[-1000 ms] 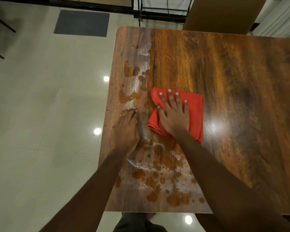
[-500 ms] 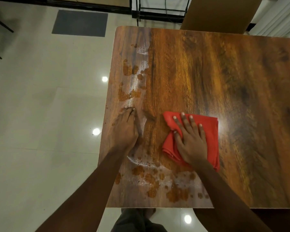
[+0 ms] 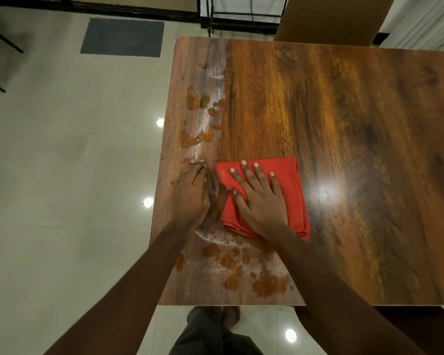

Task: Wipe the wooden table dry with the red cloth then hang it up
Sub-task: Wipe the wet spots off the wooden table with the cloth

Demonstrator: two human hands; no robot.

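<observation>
Where the pale tiled floor (image 3: 62,175) fills the left of the view, it lies open right up to the bench (image 3: 369,149), with only a dark mat (image 3: 122,37) far off by the wall. From a rounded far corner the bench's left edge slants toward the person. Its near edge crosses the lower frame, and its right side runs out of view.

Wet patches (image 3: 195,101) blotch a strip along that left edge, and another cluster sits close to the near edge, below both hands. The left hand (image 3: 190,193) lies flat on the wood near the left edge, its fingers (image 3: 198,172) pressed together and pointing away from the person.

Just beside it to the right is the red cloth (image 3: 292,190). It is plain, matt and bright red, folded into a thick squarish pad with stacked layers showing along its near side and a slightly rumpled left margin. It lies flat on the bench, well inside every edge. The right hand (image 3: 260,203) presses down on it with straight, spread fingers (image 3: 249,175).

Right of the cloth a lamp glare (image 3: 328,193) shines on glossy, dark-streaked wood grain that stretches broad and bare. Beyond the far edge stand a black metal frame (image 3: 241,14), a brown board (image 3: 328,19) and a white drape (image 3: 426,21).
</observation>
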